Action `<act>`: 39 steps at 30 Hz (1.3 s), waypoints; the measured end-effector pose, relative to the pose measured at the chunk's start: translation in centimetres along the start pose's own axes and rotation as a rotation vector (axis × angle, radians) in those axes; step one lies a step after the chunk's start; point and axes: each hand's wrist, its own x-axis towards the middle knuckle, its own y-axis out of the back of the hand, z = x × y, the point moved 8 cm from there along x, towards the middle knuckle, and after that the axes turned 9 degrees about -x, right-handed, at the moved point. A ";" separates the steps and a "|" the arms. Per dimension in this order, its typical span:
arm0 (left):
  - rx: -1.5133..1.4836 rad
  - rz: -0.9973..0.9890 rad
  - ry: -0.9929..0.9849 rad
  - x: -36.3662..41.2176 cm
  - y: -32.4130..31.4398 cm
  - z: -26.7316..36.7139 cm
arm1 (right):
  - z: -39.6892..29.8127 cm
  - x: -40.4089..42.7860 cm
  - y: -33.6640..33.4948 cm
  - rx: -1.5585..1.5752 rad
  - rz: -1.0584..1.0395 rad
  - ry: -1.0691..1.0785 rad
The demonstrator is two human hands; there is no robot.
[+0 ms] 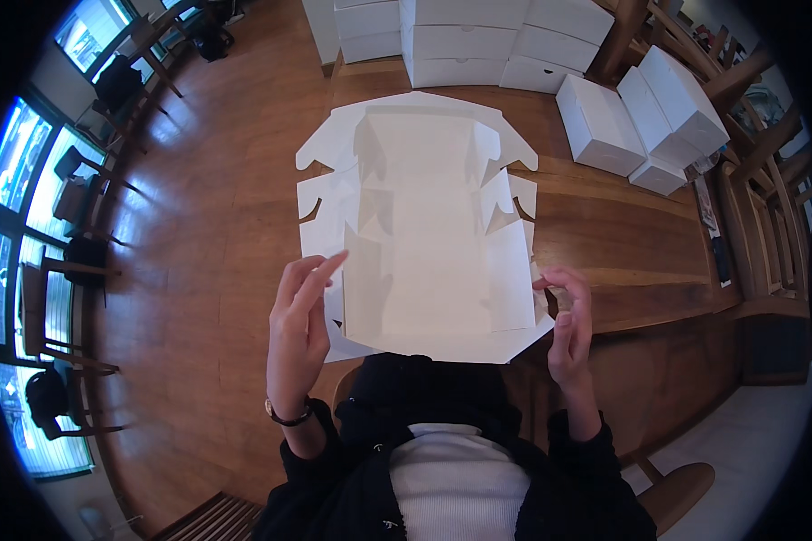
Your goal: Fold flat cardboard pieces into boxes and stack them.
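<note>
A partly folded white cardboard box (440, 230) lies before me at the near edge of the wooden table, its long side walls raised and its slotted flaps spread outward. More white card with notched edges (314, 240) shows beneath it. My left hand (298, 331) is beside the left wall, index finger extended to the wall's upper edge, other fingers bent. On the right, my right hand (570, 324) has curled fingers with a gap to the thumb. Its fingertips are close to the right flaps; whether they touch is unclear. Neither hand is closed around the card.
White boxes (463, 44) are stacked at the table's far end. Several more white boxes (599, 125) stand at the far right. Wooden chairs (768, 223) line the table's right side. A dark flat object (720, 260) lies by the right edge. Windows and chairs line the left wall.
</note>
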 end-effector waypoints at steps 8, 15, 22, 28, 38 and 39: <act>0.092 -0.086 -0.224 -1.6 -3.5 6.7 | -2.4 -0.9 -0.9 -0.148 -0.020 0.072; 0.055 -0.426 -0.061 -0.5 -7.6 5.7 | -6.2 -2.0 -4.4 -0.140 -0.101 0.236; 0.011 -0.505 -0.001 -0.6 -9.2 3.9 | -5.6 -3.7 -5.6 -0.012 -0.150 0.232; -0.096 -0.569 0.003 -0.6 -9.1 3.6 | -5.8 -4.2 -5.7 -0.105 -0.168 0.341; -0.177 -0.428 0.134 -0.1 -7.4 2.0 | -6.6 -3.6 -7.0 -0.073 -0.188 0.373; -0.185 -0.431 0.142 -0.1 -7.4 1.9 | -6.5 -3.5 -7.2 -0.066 -0.201 0.364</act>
